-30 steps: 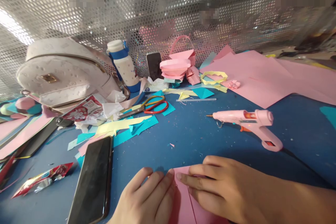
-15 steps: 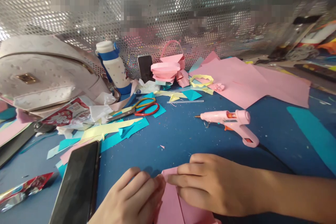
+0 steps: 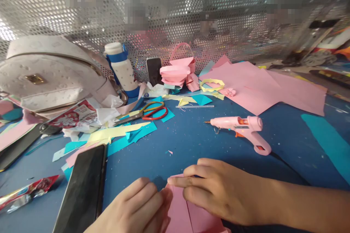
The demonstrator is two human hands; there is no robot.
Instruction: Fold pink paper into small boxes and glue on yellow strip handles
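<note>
Both hands are at a piece of folded pink paper (image 3: 179, 209) near the bottom middle of the view, its lower part cut off by the frame. My left hand (image 3: 139, 204) is closed, with its fingertips pinching the paper's left edge. From the right, my right hand (image 3: 218, 191) lies over the paper, its index finger stretched to the top left corner and the other fingers bent on the surface. A pink hot glue gun (image 3: 243, 127) lies on its side beyond my right hand. Left of my left hand rests a dark phone (image 3: 83, 185).
Scissors (image 3: 144, 113) lie among blue and yellow paper scraps. A backpack (image 3: 51, 72), a bottle (image 3: 121, 69) and a pink paper basket (image 3: 177, 69) stand along the perforated metal screen (image 3: 169, 18). Large pink sheets (image 3: 262, 83) spread at the back right.
My right index finger has slid left to the paper's top left corner. My left hand still pinches the edge. The whole view has shifted slightly.
</note>
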